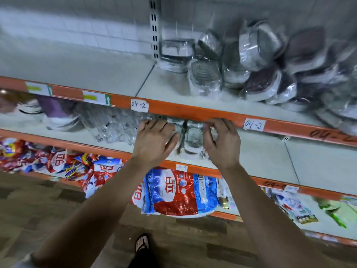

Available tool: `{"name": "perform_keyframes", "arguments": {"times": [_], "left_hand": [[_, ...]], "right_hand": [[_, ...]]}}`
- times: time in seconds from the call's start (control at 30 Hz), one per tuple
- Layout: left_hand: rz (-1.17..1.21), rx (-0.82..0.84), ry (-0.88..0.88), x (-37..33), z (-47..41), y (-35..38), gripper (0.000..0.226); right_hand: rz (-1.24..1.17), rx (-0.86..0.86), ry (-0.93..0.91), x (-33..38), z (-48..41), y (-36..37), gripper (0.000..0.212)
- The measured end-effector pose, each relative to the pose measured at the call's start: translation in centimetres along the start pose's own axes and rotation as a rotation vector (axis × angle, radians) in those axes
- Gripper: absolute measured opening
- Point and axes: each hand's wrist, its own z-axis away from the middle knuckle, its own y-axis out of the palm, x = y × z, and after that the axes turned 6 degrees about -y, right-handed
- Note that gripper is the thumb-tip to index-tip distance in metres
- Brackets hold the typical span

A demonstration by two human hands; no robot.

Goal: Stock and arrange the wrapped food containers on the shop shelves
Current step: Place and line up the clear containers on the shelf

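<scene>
Both hands are on the wrapped containers (193, 138) near the front edge of the middle shelf (260, 151), left hand (154, 141) curled round one side, right hand (222, 143) pinching the other; they're probably light, stiff and slick, so I'd hold by the rims.
</scene>
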Motion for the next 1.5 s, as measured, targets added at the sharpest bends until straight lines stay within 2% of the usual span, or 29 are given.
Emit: {"name": "perform_keyframes", "arguments": {"times": [0.1, 0.2, 0.4, 0.6, 0.83, 1.07, 1.17, 1.27, 1.33, 1.5], "left_hand": [[-0.031, -0.035, -0.016, 1.4, -1.9, -1.8, 0.031], [-0.039, -0.049, -0.019, 2.7, -3.5, -2.8, 0.035], [0.017, -0.047, -0.005, 5.9, -6.4, -2.9, 0.040], [0.045, -0.022, -0.010, 9.6, -9.3, -1.4, 0.040], [0.038, -0.028, 0.001, 13.5, -11.7, -0.3, 0.040], [0.060, 0.009, -0.003, 16.6, -13.6, 0.6, 0.046], [0.075, 0.000, 0.005, 17.3, -14.4, 1.3, 0.045], [0.104, -0.014, 0.016, 17.9, -15.4, 2.1, 0.045], [0.122, -0.026, 0.022, 18.1, -16.1, 2.6, 0.044], [0.165, 0.012, 0.056, 17.7, -18.7, 4.0, 0.034]], "right_hand": [[0.024, -0.030, -0.069, 1.1, -2.8, -0.4, 0.020], [0.078, 0.028, -0.083, 1.1, -5.3, -0.2, 0.028], [0.216, 0.130, -0.026, 0.2, -10.1, 1.4, 0.042], [0.337, 0.267, 0.143, -0.8, -12.9, 4.1, 0.060], [0.306, 0.097, 0.167, 0.0, -13.6, 6.2, 0.043], [0.307, -0.022, 0.039, 2.5, -13.5, 9.6, 0.044], [0.338, 0.069, -0.015, 3.1, -13.5, 11.3, 0.050], [0.368, 0.281, 0.062, 3.2, -13.7, 12.7, 0.055], [0.383, 0.360, 0.090, 3.0, -13.7, 13.2, 0.057], [0.362, 0.267, 0.069, 2.7, -13.3, 13.6, 0.057]]}}
